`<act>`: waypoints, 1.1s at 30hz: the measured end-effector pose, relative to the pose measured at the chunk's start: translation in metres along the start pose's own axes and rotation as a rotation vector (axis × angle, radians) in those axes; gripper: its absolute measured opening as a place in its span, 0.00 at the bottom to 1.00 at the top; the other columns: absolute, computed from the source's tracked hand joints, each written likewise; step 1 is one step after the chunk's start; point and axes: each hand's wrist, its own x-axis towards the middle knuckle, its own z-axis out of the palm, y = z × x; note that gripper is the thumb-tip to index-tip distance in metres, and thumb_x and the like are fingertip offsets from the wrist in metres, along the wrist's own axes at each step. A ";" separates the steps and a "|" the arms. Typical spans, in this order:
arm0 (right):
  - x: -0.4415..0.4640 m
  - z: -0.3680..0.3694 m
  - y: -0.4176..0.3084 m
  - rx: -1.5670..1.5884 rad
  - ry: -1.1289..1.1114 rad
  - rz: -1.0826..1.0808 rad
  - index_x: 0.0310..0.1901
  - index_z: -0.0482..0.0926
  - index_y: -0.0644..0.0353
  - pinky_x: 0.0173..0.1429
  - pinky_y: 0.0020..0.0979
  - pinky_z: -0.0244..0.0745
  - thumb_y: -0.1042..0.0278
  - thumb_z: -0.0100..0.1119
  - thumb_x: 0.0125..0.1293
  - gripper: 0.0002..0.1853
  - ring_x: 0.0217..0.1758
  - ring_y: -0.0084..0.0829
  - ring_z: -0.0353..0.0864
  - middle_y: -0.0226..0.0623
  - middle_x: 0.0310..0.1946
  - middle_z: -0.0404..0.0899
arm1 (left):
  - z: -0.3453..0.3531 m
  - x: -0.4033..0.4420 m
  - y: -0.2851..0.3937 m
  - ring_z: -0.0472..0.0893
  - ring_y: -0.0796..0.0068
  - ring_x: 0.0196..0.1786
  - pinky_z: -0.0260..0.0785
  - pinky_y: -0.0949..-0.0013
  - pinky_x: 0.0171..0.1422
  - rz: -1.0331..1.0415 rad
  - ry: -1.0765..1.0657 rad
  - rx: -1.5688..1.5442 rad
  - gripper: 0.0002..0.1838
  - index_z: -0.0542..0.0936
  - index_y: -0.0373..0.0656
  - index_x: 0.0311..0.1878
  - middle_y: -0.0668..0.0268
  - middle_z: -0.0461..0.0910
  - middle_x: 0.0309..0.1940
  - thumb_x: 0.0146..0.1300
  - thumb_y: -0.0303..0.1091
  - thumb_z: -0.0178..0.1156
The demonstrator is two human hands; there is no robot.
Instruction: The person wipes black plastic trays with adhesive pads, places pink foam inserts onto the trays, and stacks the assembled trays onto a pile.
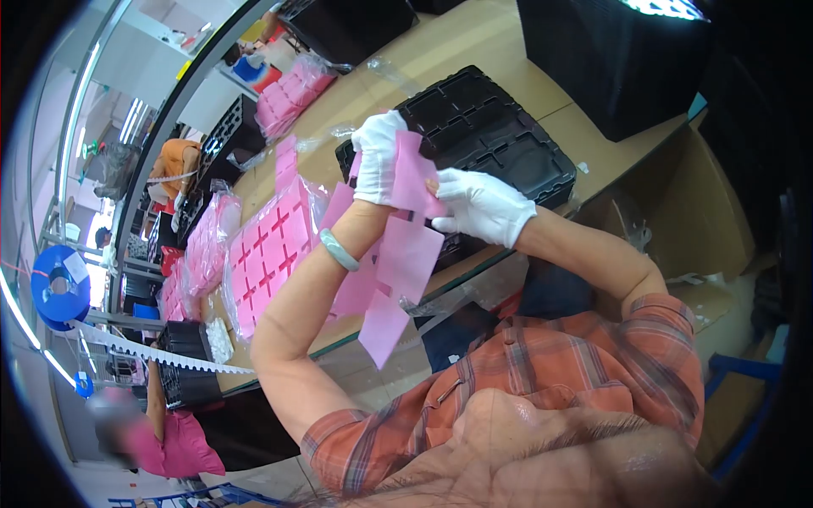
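My left hand (378,161), in a white glove, is closed on a pink sheet (409,254) of joined square pieces that hangs down over the table's front edge. My right hand (484,206), also gloved, meets the same sheet at its right side, its bare fingertips pressed on the pink material. Behind both hands lies a black plastic tray (487,127) with several compartments. Left of my left forearm, a stack of pink sheets with cross-shaped slots (271,254) rests in clear plastic.
More wrapped pink bundles (292,93) lie along the table at the left. A black box (614,68) stands back right, above an open cardboard box (690,199). A blue reel (61,286) hangs at far left. A person in pink (174,442) is at lower left, another in orange (179,159) beyond.
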 end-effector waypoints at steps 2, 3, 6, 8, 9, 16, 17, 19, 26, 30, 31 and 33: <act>0.006 -0.021 0.000 -0.138 0.058 -0.094 0.48 0.74 0.56 0.48 0.33 0.75 0.66 0.55 0.67 0.10 0.41 0.26 0.77 0.32 0.39 0.76 | 0.009 -0.002 -0.012 0.76 0.64 0.28 0.65 0.61 0.30 -0.045 0.088 -0.287 0.06 0.73 0.43 0.36 0.63 0.72 0.25 0.55 0.29 0.53; 0.001 -0.032 -0.009 -0.197 0.060 -0.123 0.44 0.75 0.55 0.45 0.31 0.74 0.68 0.56 0.65 0.07 0.38 0.23 0.76 0.29 0.36 0.75 | 0.001 -0.005 -0.027 0.77 0.61 0.30 0.67 0.60 0.31 -0.071 0.086 -0.412 0.06 0.73 0.42 0.37 0.61 0.73 0.26 0.55 0.29 0.52; -0.018 -0.063 -0.048 -0.509 0.213 -0.176 0.43 0.76 0.58 0.39 0.26 0.74 0.63 0.59 0.64 0.10 0.36 0.20 0.73 0.29 0.35 0.74 | 0.002 -0.028 -0.053 0.81 0.56 0.38 0.73 0.58 0.40 -0.184 -0.128 -0.977 0.14 0.74 0.38 0.47 0.55 0.79 0.34 0.58 0.29 0.52; -0.024 -0.079 -0.076 -0.799 0.327 -0.173 0.42 0.77 0.59 0.36 0.23 0.73 0.60 0.59 0.64 0.12 0.35 0.19 0.72 0.28 0.34 0.73 | 0.015 -0.042 -0.054 0.82 0.69 0.38 0.74 0.67 0.43 -0.313 -0.346 -1.356 0.25 0.72 0.39 0.60 0.60 0.80 0.35 0.56 0.27 0.58; -0.020 -0.092 -0.086 -0.830 0.355 -0.192 0.40 0.77 0.59 0.36 0.24 0.74 0.58 0.60 0.64 0.13 0.34 0.20 0.71 0.29 0.32 0.72 | 0.019 -0.045 -0.052 0.80 0.73 0.36 0.73 0.70 0.43 -0.412 -0.450 -1.582 0.27 0.72 0.38 0.62 0.62 0.79 0.33 0.55 0.26 0.60; 0.054 -0.154 -0.132 -1.294 0.497 -0.494 0.30 0.81 0.62 0.39 0.27 0.68 0.62 0.64 0.59 0.11 0.31 0.23 0.73 0.32 0.25 0.77 | 0.092 -0.059 0.003 0.75 0.85 0.32 0.69 0.80 0.39 -0.844 -0.524 -2.181 0.32 0.70 0.39 0.65 0.71 0.76 0.29 0.52 0.21 0.63; 0.066 -0.156 -0.135 -1.311 0.535 -0.457 0.30 0.81 0.62 0.40 0.29 0.69 0.61 0.65 0.58 0.11 0.31 0.28 0.76 0.37 0.26 0.80 | 0.099 -0.054 0.002 0.75 0.85 0.32 0.69 0.80 0.40 -0.874 -0.517 -2.155 0.33 0.70 0.39 0.65 0.71 0.77 0.29 0.52 0.20 0.63; 0.091 -0.158 -0.138 -1.410 0.564 -0.440 0.30 0.82 0.61 0.42 0.31 0.70 0.60 0.65 0.58 0.12 0.33 0.33 0.78 0.40 0.29 0.81 | 0.116 -0.043 0.000 0.78 0.79 0.32 0.72 0.76 0.41 -0.876 -0.502 -2.061 0.35 0.69 0.39 0.66 0.66 0.79 0.30 0.50 0.22 0.62; 0.137 -0.146 -0.139 -1.652 0.753 -0.432 0.36 0.83 0.57 0.49 0.38 0.74 0.60 0.63 0.57 0.10 0.43 0.44 0.82 0.45 0.37 0.83 | 0.147 -0.023 0.011 0.82 0.61 0.34 0.74 0.63 0.46 -0.758 -0.324 -1.514 0.35 0.67 0.37 0.66 0.57 0.81 0.32 0.51 0.30 0.62; 0.145 -0.150 -0.142 -1.676 0.784 -0.374 0.41 0.82 0.56 0.50 0.39 0.74 0.61 0.63 0.57 0.12 0.45 0.44 0.82 0.44 0.38 0.83 | 0.148 -0.016 0.017 0.83 0.55 0.37 0.73 0.59 0.47 -0.746 -0.360 -1.503 0.33 0.69 0.38 0.65 0.54 0.82 0.33 0.53 0.32 0.60; 0.144 -0.151 -0.143 -1.694 0.791 -0.364 0.42 0.82 0.56 0.50 0.39 0.74 0.61 0.63 0.57 0.13 0.44 0.44 0.82 0.44 0.38 0.84 | 0.150 -0.016 0.020 0.83 0.54 0.38 0.73 0.59 0.47 -0.743 -0.369 -1.490 0.32 0.69 0.38 0.65 0.53 0.82 0.33 0.53 0.32 0.60; 0.142 -0.148 -0.143 -1.714 0.784 -0.346 0.44 0.81 0.56 0.50 0.39 0.74 0.61 0.63 0.57 0.14 0.44 0.44 0.82 0.43 0.37 0.84 | 0.153 -0.017 0.023 0.83 0.53 0.39 0.73 0.57 0.47 -0.743 -0.383 -1.458 0.31 0.69 0.39 0.64 0.52 0.82 0.34 0.54 0.32 0.59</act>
